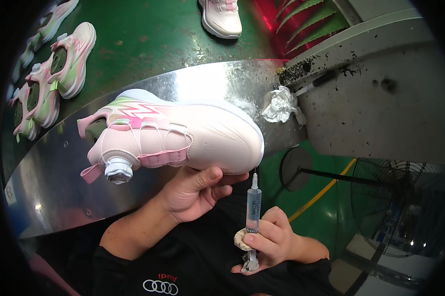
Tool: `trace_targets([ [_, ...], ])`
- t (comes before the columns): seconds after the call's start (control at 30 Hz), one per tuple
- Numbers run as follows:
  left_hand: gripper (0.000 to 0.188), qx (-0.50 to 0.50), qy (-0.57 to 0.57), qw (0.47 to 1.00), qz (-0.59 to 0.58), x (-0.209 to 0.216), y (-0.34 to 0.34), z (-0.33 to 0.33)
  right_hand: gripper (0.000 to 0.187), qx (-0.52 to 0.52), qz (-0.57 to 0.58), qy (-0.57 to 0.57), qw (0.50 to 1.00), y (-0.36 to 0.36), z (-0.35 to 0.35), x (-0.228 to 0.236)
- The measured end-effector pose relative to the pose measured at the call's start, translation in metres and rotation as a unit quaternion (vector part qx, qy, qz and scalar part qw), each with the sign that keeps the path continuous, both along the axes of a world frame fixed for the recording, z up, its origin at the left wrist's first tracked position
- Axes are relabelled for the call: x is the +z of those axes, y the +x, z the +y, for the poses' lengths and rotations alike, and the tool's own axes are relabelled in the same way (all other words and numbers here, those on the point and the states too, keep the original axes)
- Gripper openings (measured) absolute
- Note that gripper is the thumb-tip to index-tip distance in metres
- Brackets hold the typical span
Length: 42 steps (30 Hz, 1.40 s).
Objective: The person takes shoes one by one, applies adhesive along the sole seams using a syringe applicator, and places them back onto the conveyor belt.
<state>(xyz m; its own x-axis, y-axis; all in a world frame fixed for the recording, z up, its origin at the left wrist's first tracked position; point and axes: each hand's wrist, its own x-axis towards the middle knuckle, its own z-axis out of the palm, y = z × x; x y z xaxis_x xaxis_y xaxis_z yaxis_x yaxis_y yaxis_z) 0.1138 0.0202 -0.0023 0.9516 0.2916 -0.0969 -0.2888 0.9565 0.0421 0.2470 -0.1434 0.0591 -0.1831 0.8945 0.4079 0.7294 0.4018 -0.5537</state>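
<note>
Big shoe: a pale pink shoe [222, 130] is up above the shiny metal table [39, 172], its toe to the right. It has a white sole, pink zigzag marks and a white knob [118, 170].
Left hand: the left hand [195, 192] grips the shoe from below, near the toe, with its thumb and fingers bent.
Right hand: the right hand [276, 239] is closed around a clear syringe [253, 204] that stands almost straight up. A lumpy, pale wrap [240, 240] is around its lower part.
Needle: the thin tip points up, right by the toe. It is so small that I can't tell if it touches the shoe.
Paper: a crumpled white paper [279, 104] sits near the right end of the metal table.
Other shoes: more pink and green shoes [77, 59] stand at the left on a green top [148, 44]. One pale shoe [221, 19] is at the top edge.
Fan: a black fan [395, 197] is at the right.
</note>
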Motion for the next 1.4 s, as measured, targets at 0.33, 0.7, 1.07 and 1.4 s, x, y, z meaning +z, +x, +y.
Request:
trace_targets([
  [0.33,0.039,0.006,0.004,1.000,0.024,0.002,-0.001,0.004,0.071,-0.014,0.009,0.022,1.000,-0.004,0.006,-0.002],
  [0.7,0.065,-0.044,-0.029,0.994,0.100,-0.017,-0.089,-0.019,0.089,-0.078,-0.041,0.090,0.992,0.045,0.039,-0.052],
  [1.07,0.067,0.095,0.279,0.916,0.273,0.007,-0.091,0.065,0.084,-0.155,0.001,0.065,0.986,0.048,0.102,-0.089],
  [1.4,0.026,0.181,0.374,0.822,0.390,0.015,-0.063,0.151,0.085,-0.186,0.021,0.054,0.981,0.048,0.103,-0.089],
])
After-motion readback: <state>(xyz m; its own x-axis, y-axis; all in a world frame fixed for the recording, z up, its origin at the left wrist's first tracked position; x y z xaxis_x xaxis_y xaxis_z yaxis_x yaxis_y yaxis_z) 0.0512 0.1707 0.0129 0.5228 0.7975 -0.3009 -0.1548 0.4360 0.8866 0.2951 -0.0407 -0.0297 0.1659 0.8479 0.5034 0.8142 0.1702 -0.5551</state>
